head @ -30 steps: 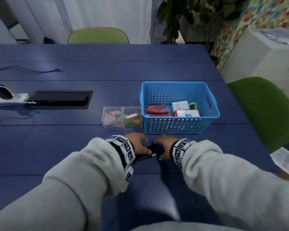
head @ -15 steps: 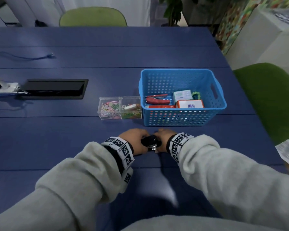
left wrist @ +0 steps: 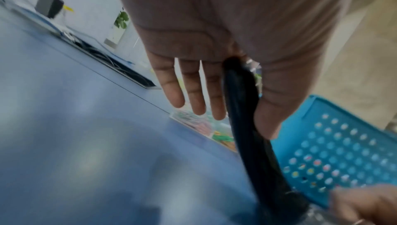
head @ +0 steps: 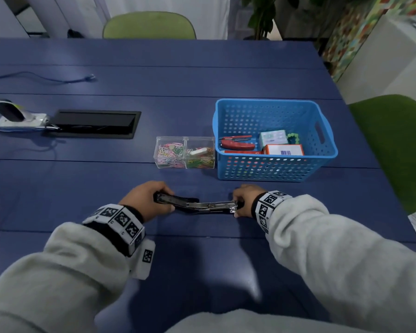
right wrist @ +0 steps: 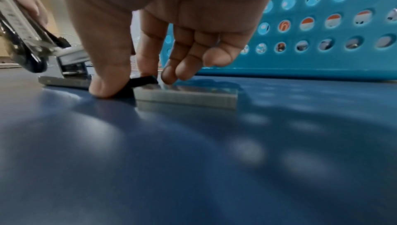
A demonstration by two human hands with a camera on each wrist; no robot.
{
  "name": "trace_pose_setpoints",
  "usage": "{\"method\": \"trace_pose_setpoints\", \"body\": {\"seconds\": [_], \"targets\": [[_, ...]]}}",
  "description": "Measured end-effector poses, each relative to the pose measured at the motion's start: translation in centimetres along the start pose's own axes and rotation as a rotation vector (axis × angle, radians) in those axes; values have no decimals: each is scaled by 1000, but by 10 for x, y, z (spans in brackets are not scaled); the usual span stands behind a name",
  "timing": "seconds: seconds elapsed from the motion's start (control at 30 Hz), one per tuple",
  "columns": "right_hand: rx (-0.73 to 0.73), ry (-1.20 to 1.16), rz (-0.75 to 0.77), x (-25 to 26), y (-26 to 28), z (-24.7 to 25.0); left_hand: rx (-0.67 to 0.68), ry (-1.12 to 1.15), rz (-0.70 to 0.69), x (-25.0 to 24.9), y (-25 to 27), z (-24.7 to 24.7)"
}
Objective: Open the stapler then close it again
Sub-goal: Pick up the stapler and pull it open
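A black and silver stapler (head: 194, 204) lies swung open, almost flat, low over the blue table (head: 202, 236) in front of me. My left hand (head: 162, 200) holds its black top arm (left wrist: 242, 109) between thumb and forefinger, while the other fingers (left wrist: 193, 96) stay straight. My right hand (head: 237, 207) is at the other end. There the thumb (right wrist: 105, 82) and forefinger pinch the base (right wrist: 184, 97), which lies flat on the table. In the right wrist view the silver magazine arm (right wrist: 19, 23) rises to the upper left.
A blue perforated basket (head: 274, 169) with a red stapler (head: 235, 144) and small boxes stands just behind my right hand. A clear box of paper clips (head: 185, 152) sits to its left. Farther left are a black cable hatch (head: 94, 123) and a power strip (head: 22, 120). Green chairs (head: 399, 145) stand around.
My hands have moved apart. The stapler, folded between them before, is now swung open, its top arm drawn left by my left hand.
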State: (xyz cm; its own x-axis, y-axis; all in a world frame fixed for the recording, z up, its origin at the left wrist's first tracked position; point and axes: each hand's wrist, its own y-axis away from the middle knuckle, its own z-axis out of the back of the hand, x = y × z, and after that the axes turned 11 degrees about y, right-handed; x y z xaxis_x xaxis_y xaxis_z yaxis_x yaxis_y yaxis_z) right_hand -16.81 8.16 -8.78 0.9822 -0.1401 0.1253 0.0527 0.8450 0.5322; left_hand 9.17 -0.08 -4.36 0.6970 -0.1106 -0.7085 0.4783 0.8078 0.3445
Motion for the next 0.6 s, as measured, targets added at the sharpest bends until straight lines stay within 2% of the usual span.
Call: {"method": "trace_pose_setpoints", "body": {"seconds": [0.17, 0.3, 0.37, 0.5, 0.6], "targets": [[1, 32, -11, 1, -1, -1, 62, -202, 111, 12, -9, -6], [17, 54, -18, 1, 0, 0, 142, -480, 140, 7, -16, -19], [25, 61, -20, 0, 0, 1, 165, -523, 97, 3, -18, -27], [18, 41, -18, -1, 3, -1, 251, -426, -46, -13, -21, -44], [7, -2, -59, -12, 11, -3, 302, -418, -82, -22, -24, -52]]}}
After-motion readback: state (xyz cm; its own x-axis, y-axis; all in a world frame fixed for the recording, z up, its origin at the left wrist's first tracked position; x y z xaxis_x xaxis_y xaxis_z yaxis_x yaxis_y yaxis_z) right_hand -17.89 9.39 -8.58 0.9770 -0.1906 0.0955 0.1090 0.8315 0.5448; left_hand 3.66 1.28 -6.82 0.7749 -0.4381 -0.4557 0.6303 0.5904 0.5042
